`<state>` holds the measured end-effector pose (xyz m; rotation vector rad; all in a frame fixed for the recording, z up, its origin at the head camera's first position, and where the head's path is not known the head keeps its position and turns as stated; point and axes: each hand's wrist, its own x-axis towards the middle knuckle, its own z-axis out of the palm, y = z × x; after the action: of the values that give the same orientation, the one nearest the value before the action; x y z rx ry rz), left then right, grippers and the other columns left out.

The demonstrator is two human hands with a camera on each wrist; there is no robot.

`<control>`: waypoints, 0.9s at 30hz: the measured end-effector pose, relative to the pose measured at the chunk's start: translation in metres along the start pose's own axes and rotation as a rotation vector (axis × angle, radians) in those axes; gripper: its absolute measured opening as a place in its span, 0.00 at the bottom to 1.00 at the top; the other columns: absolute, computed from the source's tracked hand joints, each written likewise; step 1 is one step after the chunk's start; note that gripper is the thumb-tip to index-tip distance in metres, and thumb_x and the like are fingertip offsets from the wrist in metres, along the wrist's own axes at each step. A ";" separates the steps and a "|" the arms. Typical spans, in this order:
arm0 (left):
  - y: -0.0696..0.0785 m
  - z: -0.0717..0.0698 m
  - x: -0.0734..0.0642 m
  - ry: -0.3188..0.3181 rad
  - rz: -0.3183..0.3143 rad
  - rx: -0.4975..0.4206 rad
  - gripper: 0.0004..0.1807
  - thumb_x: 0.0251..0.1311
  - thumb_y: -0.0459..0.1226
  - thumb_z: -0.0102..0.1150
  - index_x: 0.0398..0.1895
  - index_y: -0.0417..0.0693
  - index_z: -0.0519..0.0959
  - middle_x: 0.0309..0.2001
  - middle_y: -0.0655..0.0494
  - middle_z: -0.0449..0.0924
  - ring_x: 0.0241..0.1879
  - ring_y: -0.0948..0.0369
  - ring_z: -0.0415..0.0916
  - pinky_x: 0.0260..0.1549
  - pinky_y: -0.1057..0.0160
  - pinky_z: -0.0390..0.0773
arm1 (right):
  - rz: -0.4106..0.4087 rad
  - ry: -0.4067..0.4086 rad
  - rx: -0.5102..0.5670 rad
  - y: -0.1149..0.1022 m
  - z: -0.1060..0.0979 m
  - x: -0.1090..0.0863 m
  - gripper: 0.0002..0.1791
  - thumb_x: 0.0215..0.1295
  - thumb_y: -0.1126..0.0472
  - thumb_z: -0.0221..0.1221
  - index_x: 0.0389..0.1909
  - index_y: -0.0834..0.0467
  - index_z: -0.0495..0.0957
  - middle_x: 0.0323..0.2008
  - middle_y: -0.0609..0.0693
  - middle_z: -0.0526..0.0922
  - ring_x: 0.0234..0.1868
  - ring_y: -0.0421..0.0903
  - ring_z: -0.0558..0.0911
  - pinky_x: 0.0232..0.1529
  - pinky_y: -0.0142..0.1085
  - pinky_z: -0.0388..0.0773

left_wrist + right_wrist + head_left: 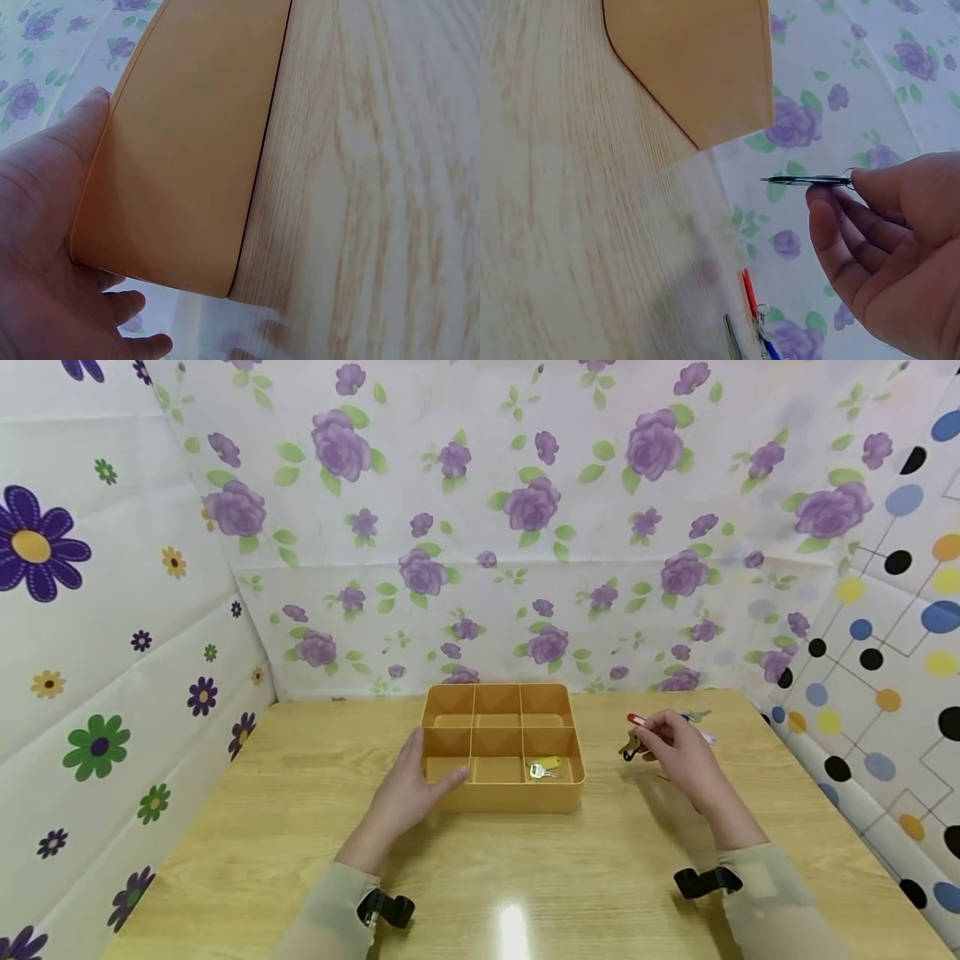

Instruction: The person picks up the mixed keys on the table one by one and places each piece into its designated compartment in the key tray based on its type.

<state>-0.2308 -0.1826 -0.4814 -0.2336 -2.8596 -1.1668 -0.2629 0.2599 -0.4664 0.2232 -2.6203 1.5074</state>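
My left hand (408, 789) rests at the front left corner of an orange compartment box (502, 797). Its thumb lies along the front rim; in the left wrist view the other fingers extend past the box's side. My right hand (678, 760) is raised to the right of the box, pinching a brass-coloured key (632, 745) with a black part. The right wrist view shows this key (802, 180) edge-on, with a thin metal ring at the fingertips. A silver key (542, 772) with a yellow tag (546, 762) lies in the front right compartment.
Beyond my right hand, partly covered by it, lie more keys: one with a red tag (636, 719), a silver key (699, 716) and a whitish tag (709, 738). Patterned cloth (480, 527) stands behind the wooden table (480, 868) and along both sides.
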 end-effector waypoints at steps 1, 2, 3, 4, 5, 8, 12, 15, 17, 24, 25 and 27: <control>0.000 -0.001 0.000 -0.007 0.002 0.002 0.70 0.69 0.72 0.63 0.92 0.40 0.36 0.90 0.38 0.39 0.85 0.35 0.48 0.80 0.34 0.55 | 0.004 -0.001 0.012 -0.001 0.000 0.000 0.18 0.89 0.52 0.55 0.58 0.65 0.73 0.57 0.64 0.86 0.54 0.63 0.86 0.52 0.42 0.89; 0.000 -0.001 0.001 -0.017 0.000 0.005 0.69 0.70 0.71 0.64 0.92 0.40 0.36 0.90 0.38 0.38 0.85 0.35 0.48 0.80 0.34 0.54 | 0.006 -0.007 0.029 -0.001 0.000 0.001 0.18 0.89 0.52 0.55 0.58 0.65 0.73 0.57 0.64 0.86 0.54 0.61 0.86 0.52 0.40 0.89; -0.001 -0.002 0.001 -0.026 -0.002 0.010 0.70 0.70 0.70 0.65 0.91 0.40 0.35 0.90 0.38 0.38 0.85 0.35 0.49 0.80 0.34 0.55 | 0.010 -0.012 0.047 -0.002 0.001 0.001 0.19 0.89 0.52 0.56 0.59 0.65 0.73 0.57 0.64 0.86 0.54 0.61 0.86 0.52 0.39 0.88; -0.001 -0.002 0.002 -0.036 -0.001 0.014 0.69 0.70 0.68 0.66 0.91 0.40 0.34 0.90 0.37 0.38 0.85 0.35 0.49 0.80 0.34 0.55 | 0.013 -0.018 0.067 -0.003 0.001 0.002 0.19 0.89 0.52 0.56 0.60 0.66 0.72 0.58 0.65 0.85 0.55 0.60 0.86 0.52 0.39 0.88; -0.001 -0.003 0.002 -0.047 0.004 0.017 0.70 0.70 0.68 0.66 0.91 0.39 0.34 0.90 0.37 0.37 0.85 0.35 0.49 0.80 0.34 0.56 | 0.016 -0.022 0.082 -0.004 0.001 0.002 0.19 0.89 0.52 0.56 0.60 0.66 0.72 0.58 0.65 0.85 0.54 0.59 0.86 0.52 0.38 0.88; -0.002 -0.006 0.003 -0.075 0.016 0.021 0.70 0.71 0.65 0.68 0.91 0.38 0.33 0.89 0.35 0.36 0.84 0.34 0.50 0.80 0.35 0.57 | 0.027 -0.033 0.120 -0.007 0.001 0.002 0.19 0.89 0.52 0.56 0.61 0.66 0.72 0.58 0.65 0.83 0.54 0.54 0.86 0.52 0.37 0.88; -0.002 -0.009 0.004 -0.093 0.015 0.008 0.71 0.70 0.65 0.70 0.91 0.40 0.32 0.90 0.37 0.34 0.84 0.34 0.53 0.80 0.34 0.57 | 0.032 -0.034 0.124 -0.012 -0.001 0.003 0.19 0.90 0.53 0.55 0.62 0.67 0.71 0.57 0.65 0.82 0.51 0.48 0.86 0.51 0.34 0.88; -0.002 -0.009 0.006 -0.102 0.008 0.023 0.72 0.68 0.68 0.69 0.91 0.41 0.31 0.90 0.38 0.34 0.84 0.35 0.52 0.80 0.36 0.56 | 0.026 -0.029 0.129 -0.014 -0.004 0.003 0.20 0.90 0.53 0.55 0.62 0.68 0.71 0.56 0.65 0.82 0.49 0.49 0.86 0.49 0.33 0.87; -0.002 -0.010 0.007 -0.100 0.009 0.040 0.73 0.67 0.69 0.68 0.91 0.40 0.32 0.90 0.37 0.35 0.84 0.35 0.51 0.81 0.37 0.56 | 0.022 -0.029 0.146 -0.015 -0.004 0.003 0.20 0.90 0.53 0.55 0.62 0.67 0.71 0.55 0.64 0.82 0.49 0.50 0.85 0.49 0.33 0.87; 0.001 -0.013 0.009 -0.105 0.015 0.049 0.74 0.66 0.73 0.65 0.91 0.39 0.31 0.90 0.37 0.34 0.85 0.35 0.48 0.81 0.36 0.54 | 0.008 -0.033 0.267 -0.023 -0.004 0.006 0.20 0.88 0.53 0.58 0.61 0.67 0.71 0.57 0.60 0.85 0.50 0.46 0.86 0.52 0.37 0.88; 0.001 -0.013 0.008 -0.111 0.009 0.049 0.75 0.66 0.74 0.65 0.91 0.40 0.30 0.90 0.37 0.34 0.85 0.35 0.47 0.81 0.36 0.54 | 0.009 -0.033 0.285 -0.023 -0.004 0.005 0.20 0.88 0.53 0.58 0.60 0.67 0.71 0.56 0.59 0.85 0.49 0.46 0.87 0.53 0.37 0.88; 0.001 -0.012 0.007 -0.114 -0.001 0.044 0.76 0.64 0.75 0.64 0.91 0.41 0.30 0.90 0.38 0.34 0.86 0.36 0.47 0.81 0.36 0.54 | 0.009 -0.029 0.318 -0.023 -0.003 0.004 0.20 0.87 0.53 0.59 0.60 0.68 0.71 0.54 0.57 0.86 0.48 0.46 0.87 0.54 0.38 0.88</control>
<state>-0.2374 -0.1893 -0.4716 -0.3070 -2.9793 -1.1249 -0.2622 0.2507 -0.4443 0.2612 -2.3911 1.9329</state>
